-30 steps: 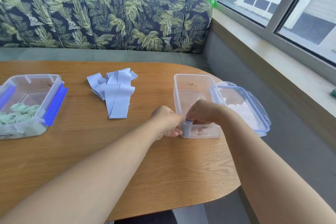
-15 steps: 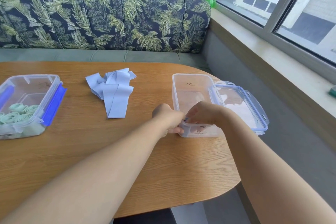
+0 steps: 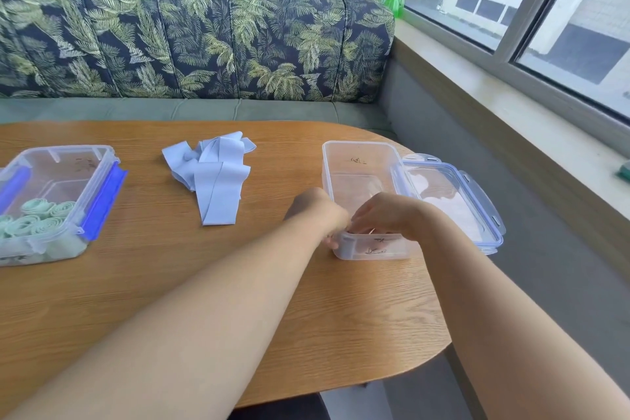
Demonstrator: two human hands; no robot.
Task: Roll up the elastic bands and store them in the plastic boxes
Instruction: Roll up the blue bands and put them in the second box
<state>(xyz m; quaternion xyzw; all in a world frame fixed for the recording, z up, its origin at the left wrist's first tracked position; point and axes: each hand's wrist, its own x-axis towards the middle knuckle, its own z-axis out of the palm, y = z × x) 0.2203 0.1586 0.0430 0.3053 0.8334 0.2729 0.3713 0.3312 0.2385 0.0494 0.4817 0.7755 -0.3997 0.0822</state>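
On the oval wooden surface (image 3: 163, 286) a loose heap of flat, pale blue elastic bands (image 3: 215, 177) lies unrolled, with wide matte strips folded over one another and one long end trailing towards the near edge. It sits between the two containers and touches neither. To the right stands a clear rectangular plastic box (image 3: 362, 160), open, with dark scribbles on its far and near walls. Its transparent lid with pale blue trim (image 3: 455, 204) rests just beside it on the right, tilted against the box. Both bare arms reach to the box's near left corner. The left grip (image 3: 318, 215) is curled at the outside of that corner, with one fingertip showing against the wall. The right grip (image 3: 387, 215) bends over the near rim with its fingers dipping inside. Whether either is clamped on anything cannot be told, as the fingers are hidden. At the far left a second clear plastic box with bright blue latches (image 3: 68, 151) holds several mint green rolled bands (image 3: 42, 215), coiled in tight spirals and packed at its near end. Behind the surface runs a sofa with a palm-leaf print (image 3: 204, 37).
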